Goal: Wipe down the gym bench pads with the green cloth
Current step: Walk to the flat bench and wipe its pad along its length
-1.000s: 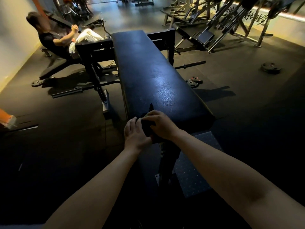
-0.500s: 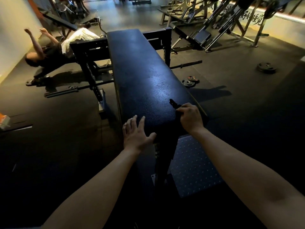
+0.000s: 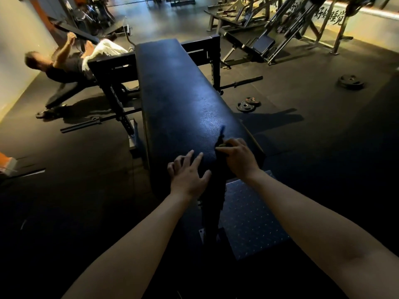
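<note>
My right hand [image 3: 237, 158] grips the bunched cloth [image 3: 220, 140] at the pad surface's [image 3: 183, 93] near end, about 5 o'clock. My left hand [image 3: 187, 175] rests open at 7, fingers spread. Bunched this small, the cloth could skip patches.

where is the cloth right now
In the head view, the cloth is held by the right hand on the near right end of the bench pad, just right of the left hand.

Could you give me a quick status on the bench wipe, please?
Right hand grips cloth, pad near end. Left hand open on pad. Plates on floor to the right.
</note>
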The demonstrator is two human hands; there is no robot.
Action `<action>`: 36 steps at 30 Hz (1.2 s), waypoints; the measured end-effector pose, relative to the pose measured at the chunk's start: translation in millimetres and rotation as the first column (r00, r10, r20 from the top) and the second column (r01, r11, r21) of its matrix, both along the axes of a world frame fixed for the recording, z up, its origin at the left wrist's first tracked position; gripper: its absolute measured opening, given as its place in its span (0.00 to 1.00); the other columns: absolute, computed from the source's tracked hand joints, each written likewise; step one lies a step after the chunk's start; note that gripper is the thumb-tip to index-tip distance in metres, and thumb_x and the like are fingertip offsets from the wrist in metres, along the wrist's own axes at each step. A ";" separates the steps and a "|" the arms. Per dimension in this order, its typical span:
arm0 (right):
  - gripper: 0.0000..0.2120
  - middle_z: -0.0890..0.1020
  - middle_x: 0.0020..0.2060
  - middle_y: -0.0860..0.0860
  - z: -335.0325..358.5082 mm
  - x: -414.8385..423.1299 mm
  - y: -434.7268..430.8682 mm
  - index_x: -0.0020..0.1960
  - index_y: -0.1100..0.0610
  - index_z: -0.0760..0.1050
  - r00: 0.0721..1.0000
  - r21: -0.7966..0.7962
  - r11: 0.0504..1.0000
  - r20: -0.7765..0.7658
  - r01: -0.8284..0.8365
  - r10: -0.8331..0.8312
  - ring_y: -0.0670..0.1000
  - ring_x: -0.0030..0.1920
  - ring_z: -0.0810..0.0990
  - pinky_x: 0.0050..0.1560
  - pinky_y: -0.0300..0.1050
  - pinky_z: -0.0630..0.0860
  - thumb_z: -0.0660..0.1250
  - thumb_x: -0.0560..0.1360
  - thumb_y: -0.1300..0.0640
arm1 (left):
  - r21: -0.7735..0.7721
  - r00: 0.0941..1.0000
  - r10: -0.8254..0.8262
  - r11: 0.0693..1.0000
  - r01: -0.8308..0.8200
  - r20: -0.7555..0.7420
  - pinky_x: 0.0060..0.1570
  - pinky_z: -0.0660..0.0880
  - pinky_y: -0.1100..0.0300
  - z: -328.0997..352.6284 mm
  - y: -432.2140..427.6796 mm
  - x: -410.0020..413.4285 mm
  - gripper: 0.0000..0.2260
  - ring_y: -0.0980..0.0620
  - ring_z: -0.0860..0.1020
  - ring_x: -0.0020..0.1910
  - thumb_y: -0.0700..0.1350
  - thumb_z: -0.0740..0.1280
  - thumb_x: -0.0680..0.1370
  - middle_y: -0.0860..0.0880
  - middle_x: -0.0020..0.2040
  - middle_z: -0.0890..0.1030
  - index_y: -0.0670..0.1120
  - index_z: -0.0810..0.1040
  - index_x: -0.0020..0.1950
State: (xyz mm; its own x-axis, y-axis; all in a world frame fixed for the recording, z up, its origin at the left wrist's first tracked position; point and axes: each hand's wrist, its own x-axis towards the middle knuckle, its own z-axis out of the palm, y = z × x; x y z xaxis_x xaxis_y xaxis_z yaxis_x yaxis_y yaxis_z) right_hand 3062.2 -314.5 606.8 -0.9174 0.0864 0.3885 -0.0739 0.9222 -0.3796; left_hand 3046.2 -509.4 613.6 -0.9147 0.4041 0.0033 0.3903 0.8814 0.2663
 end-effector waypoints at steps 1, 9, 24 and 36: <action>0.14 0.82 0.51 0.54 -1.0 2.4 14.6 0.54 0.52 0.85 0.999 -0.015 0.999 0.005 0.042 -0.042 0.62 0.51 0.76 0.45 0.57 0.80 0.71 0.72 0.65 | -0.012 1.000 0.016 1.000 -0.016 -0.007 0.73 0.47 0.47 -1.1 3.1 1.4 0.30 0.48 0.52 0.76 0.64 0.58 0.78 0.54 0.80 0.55 0.60 0.58 0.79; 0.18 0.80 0.52 0.58 12.3 -4.6 40.5 0.57 0.55 0.83 0.983 -0.132 0.975 0.066 0.179 -0.171 0.62 0.52 0.76 0.55 0.51 0.76 0.63 0.73 0.67 | 0.036 0.995 0.099 0.994 -0.099 -0.002 0.74 0.48 0.47 3.0 16.0 0.4 0.33 0.46 0.53 0.74 0.65 0.54 0.70 0.53 0.77 0.59 0.58 0.63 0.75; 0.20 0.74 0.58 0.56 6.2 -36.5 84.5 0.66 0.52 0.78 0.976 -0.154 0.979 0.193 0.136 -0.105 0.60 0.58 0.69 0.59 0.50 0.69 0.58 0.78 0.64 | -0.101 1.000 0.014 0.995 -0.017 -0.023 0.72 0.45 0.43 -2.2 77.2 4.8 0.29 0.45 0.49 0.75 0.65 0.53 0.78 0.51 0.80 0.51 0.63 0.54 0.79; 0.15 0.70 0.56 0.57 -47.4 30.7 37.6 0.64 0.55 0.74 0.820 -0.684 0.568 0.077 0.457 -0.567 0.57 0.52 0.74 0.51 0.45 0.72 0.59 0.79 0.53 | -0.054 0.999 0.020 0.998 -0.022 -0.042 0.74 0.43 0.43 -8.1 78.0 5.6 0.32 0.45 0.49 0.75 0.65 0.50 0.74 0.50 0.79 0.53 0.62 0.56 0.78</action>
